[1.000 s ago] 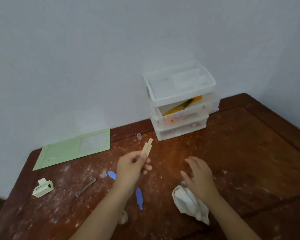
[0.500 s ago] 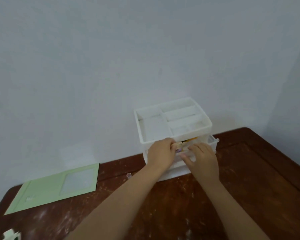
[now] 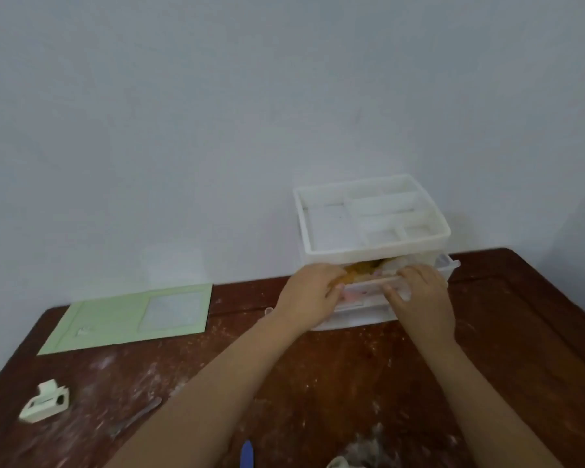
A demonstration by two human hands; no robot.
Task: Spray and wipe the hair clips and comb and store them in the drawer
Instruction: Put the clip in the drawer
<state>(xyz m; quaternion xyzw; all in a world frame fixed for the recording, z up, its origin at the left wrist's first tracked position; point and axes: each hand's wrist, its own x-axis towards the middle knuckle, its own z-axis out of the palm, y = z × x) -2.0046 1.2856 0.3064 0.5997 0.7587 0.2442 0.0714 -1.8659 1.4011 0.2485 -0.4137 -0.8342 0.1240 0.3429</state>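
Step in hand: storing a cleaned clip in the top drawer (image 3: 450,265) of the white plastic drawer unit (image 3: 368,309), judging from both hands being at its front.
Left hand (image 3: 309,297): at the left end of the drawer mouth, fingers curled down over the front edge; they hide whatever they hold, so I cannot tell whether a clip is pinched there.
Right hand (image 3: 419,295): fingers curled over the drawer's front rim near its right end, thumb underneath, gripping it.
Doing it well: hold the drawer steady with the right hand, slide the clip fully inside past the rim before letting go, then push the front evenly so the light unit does not skid toward the wall.
Drawer contents: something yellow-orange and pale shapes show in the gap; blurred, not nameable.
Top tray (image 3: 372,251): divided white compartments, nothing visible in them.
Lower drawers: pinkish things show through the translucent front.
Still out on the dark wooden table (image 3: 520,349): a pale green claw hair clip (image 3: 44,405) near the left edge, a slim metal clip (image 3: 135,417) beside it, a blue clip (image 3: 246,456) at the near edge.
White cloth (image 3: 358,456): crumpled at the near edge.
Green card (image 3: 129,317): flat by the far left edge.
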